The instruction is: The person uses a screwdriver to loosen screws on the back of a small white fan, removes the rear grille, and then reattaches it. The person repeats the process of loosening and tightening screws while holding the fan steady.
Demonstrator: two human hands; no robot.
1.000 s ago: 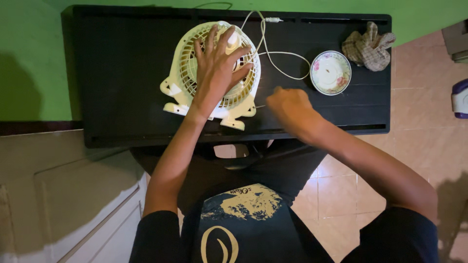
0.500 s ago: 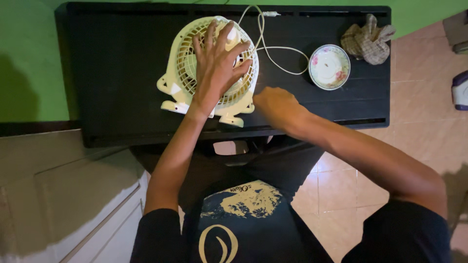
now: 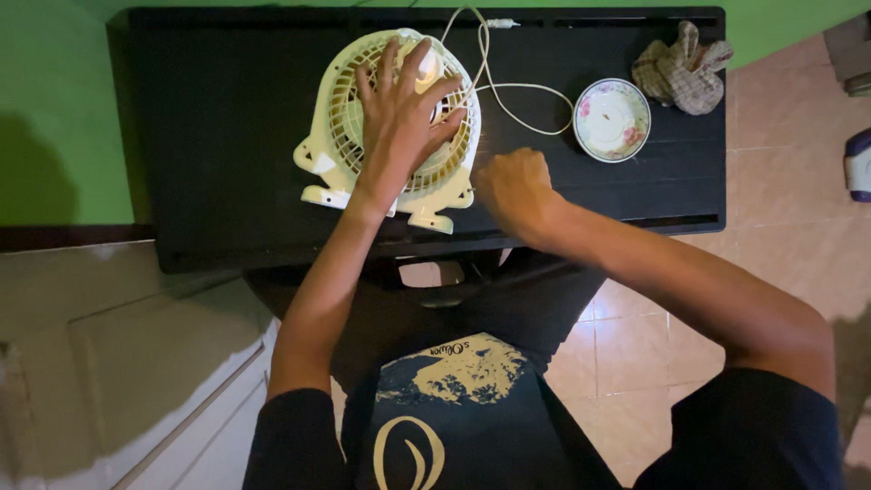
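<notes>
My left hand [image 3: 399,127] lies flat w/ fingers spread wide on the cream fan [image 3: 340,136], which lies grille-up on the black surface [image 3: 227,136]. Right hand [image 3: 513,186] sits just right of the fan's edge, grip fisted; can't tell what's inside.

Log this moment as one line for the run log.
left hand flat on cream fan | right hand fisted beside fan | black table | saucer, cloth at right

The surface [image 3: 218,136] lies bare left of the fan [image 3: 340,136]; to its right the cord [image 3: 508,91], saucer [image 3: 612,118] and cloth [image 3: 682,71] (bunched) crowd the way
</notes>
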